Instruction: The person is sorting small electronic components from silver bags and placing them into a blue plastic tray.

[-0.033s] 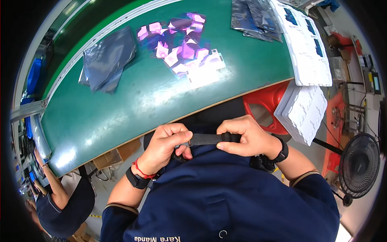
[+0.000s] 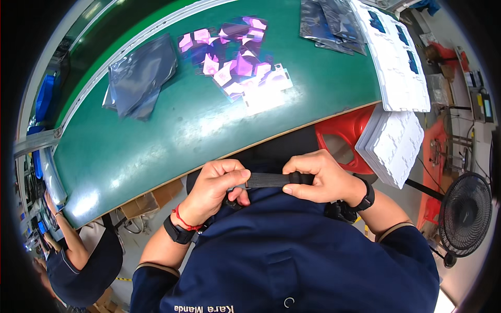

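A black woven strap (image 2: 267, 180) is stretched between my two hands, in front of my waist and just off the table's near edge. My left hand (image 2: 216, 182) pinches its left end between thumb and fingers, beside a small grey piece that the fingers partly cover. At the strap's right end, a thicker black part (image 2: 301, 179) lies between the thumb and forefinger of my right hand (image 2: 318, 175). A dark piece (image 2: 235, 204) hangs below the left fingers; its kind cannot be made out.
On the green table (image 2: 172, 151) lie dark plastic bags (image 2: 141, 78) and shiny purple film pieces (image 2: 242, 65). White trays (image 2: 396, 62) stand at the right, above a tray stack (image 2: 391, 143) and red stool (image 2: 339, 125). A fan (image 2: 464, 214) is right; another person (image 2: 86, 261) sits left.
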`<action>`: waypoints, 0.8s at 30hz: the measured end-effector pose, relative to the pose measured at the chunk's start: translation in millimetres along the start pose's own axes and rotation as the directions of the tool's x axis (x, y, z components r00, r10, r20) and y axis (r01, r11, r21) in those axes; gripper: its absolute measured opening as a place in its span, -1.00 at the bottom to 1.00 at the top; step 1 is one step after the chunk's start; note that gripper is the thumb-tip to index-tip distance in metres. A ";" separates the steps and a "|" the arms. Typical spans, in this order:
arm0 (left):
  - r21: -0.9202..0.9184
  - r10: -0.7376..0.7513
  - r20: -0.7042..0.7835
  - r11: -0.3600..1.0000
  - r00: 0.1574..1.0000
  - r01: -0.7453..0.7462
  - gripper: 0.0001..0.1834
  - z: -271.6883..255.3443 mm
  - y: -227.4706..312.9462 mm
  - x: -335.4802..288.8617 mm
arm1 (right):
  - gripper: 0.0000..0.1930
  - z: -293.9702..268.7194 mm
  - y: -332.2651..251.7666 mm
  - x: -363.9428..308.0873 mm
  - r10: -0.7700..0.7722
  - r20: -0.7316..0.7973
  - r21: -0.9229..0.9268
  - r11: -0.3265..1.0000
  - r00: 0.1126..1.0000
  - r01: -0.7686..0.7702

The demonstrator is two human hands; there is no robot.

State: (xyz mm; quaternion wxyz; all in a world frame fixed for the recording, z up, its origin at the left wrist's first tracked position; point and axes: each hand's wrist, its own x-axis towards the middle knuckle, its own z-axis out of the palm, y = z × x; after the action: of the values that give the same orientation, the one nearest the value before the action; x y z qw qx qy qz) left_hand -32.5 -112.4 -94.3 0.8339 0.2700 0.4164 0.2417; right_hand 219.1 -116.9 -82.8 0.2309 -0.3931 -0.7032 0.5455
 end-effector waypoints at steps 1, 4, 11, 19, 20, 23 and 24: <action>0.003 0.007 0.017 1.000 1.000 -0.007 -0.76 -0.4 -0.5 0.2 | -0.81 -0.1 1.8 -3.0 -0.023 -0.025 0.000 1.000 0.999 0.023; -0.001 0.020 0.028 1.000 0.999 -0.020 -0.76 -1.8 -1.9 -0.1 | -0.82 -1.3 -1.9 -4.6 0.014 -0.012 0.032 0.999 1.000 -0.014; -0.018 0.022 -0.009 1.000 1.000 -0.022 -0.78 0.8 -0.8 1.6 | -0.76 3.9 26.6 1.6 0.090 0.076 0.479 0.870 0.993 -0.116; 0.036 0.055 0.019 0.998 0.998 -0.056 -0.74 -5.2 -4.6 3.3 | -0.51 -24.1 36.6 -4.0 0.283 0.328 0.426 0.807 0.901 -0.408; 0.051 0.031 0.016 0.998 0.999 -0.031 -0.74 -0.6 -1.5 4.5 | -0.49 -23.3 30.0 -3.4 0.206 0.232 0.233 0.937 0.951 -0.260; 0.023 0.019 0.030 1.000 0.999 -0.020 -0.74 3.6 -1.0 6.9 | -0.52 -10.5 -5.6 17.2 0.189 0.336 0.206 0.941 0.923 -0.267; -0.010 0.045 0.073 0.999 0.996 -0.044 -0.74 3.8 -3.2 8.8 | -0.61 -2.4 -7.6 25.6 0.144 0.334 0.179 0.961 0.932 -0.212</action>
State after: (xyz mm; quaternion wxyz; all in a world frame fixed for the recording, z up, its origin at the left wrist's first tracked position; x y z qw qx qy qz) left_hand -24.1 -110.2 -99.4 0.8442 0.2842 0.3783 0.2519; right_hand 203.6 -95.6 -77.6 0.1045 -0.3359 -0.6303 0.6921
